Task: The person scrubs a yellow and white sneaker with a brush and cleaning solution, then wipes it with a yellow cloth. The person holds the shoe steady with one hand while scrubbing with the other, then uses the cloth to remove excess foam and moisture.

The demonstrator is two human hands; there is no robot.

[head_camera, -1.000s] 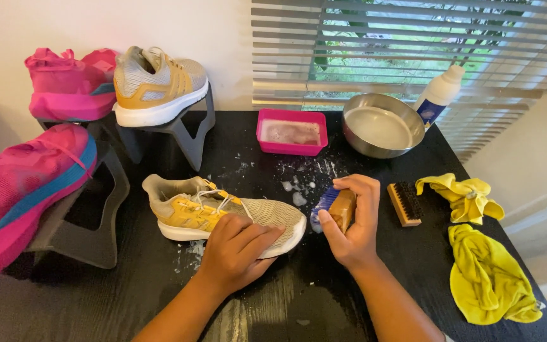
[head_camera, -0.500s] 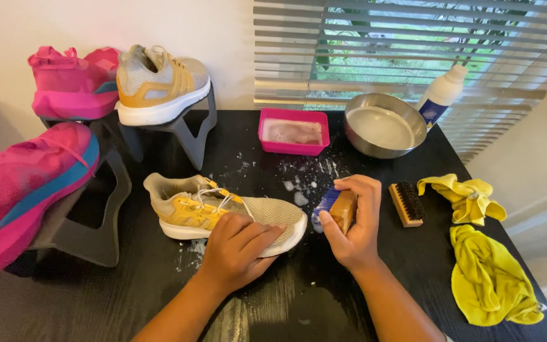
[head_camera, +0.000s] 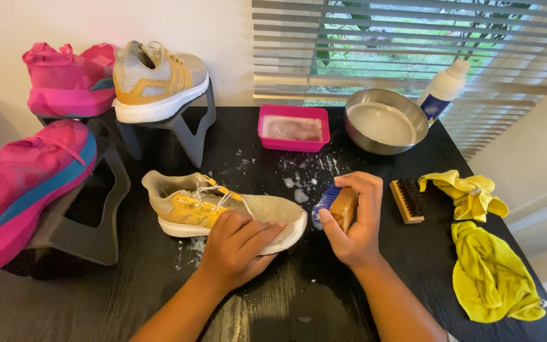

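Head view, one entry. Black table: carries a grey-and-yellow sneaker lying on its sole near the middle, toe to the right. Left hand: laid over the sneaker's forefoot, fingers curled down on the mesh and the white sole edge, grip closed on the shoe and pinning it to the table. Right hand: just right of the toe, grip wrapped closed around a wooden-backed brush with blue bristles; bristle end points toward the toe, whether it touches cannot be told. Progress, as judged: white suds and wet patches are spattered on the table between the shoe and the pink tray of soapy water, so scrubbing looks under way; the shoe itself shows little foam, and wiping appears not yet done, since both yellow cloths lie unused at the right. Also present: metal bowl of water, white squeeze bottle, a second brush with dark bristles near the cloths, matching grey sneaker and pink shoes on grey stands at the left.
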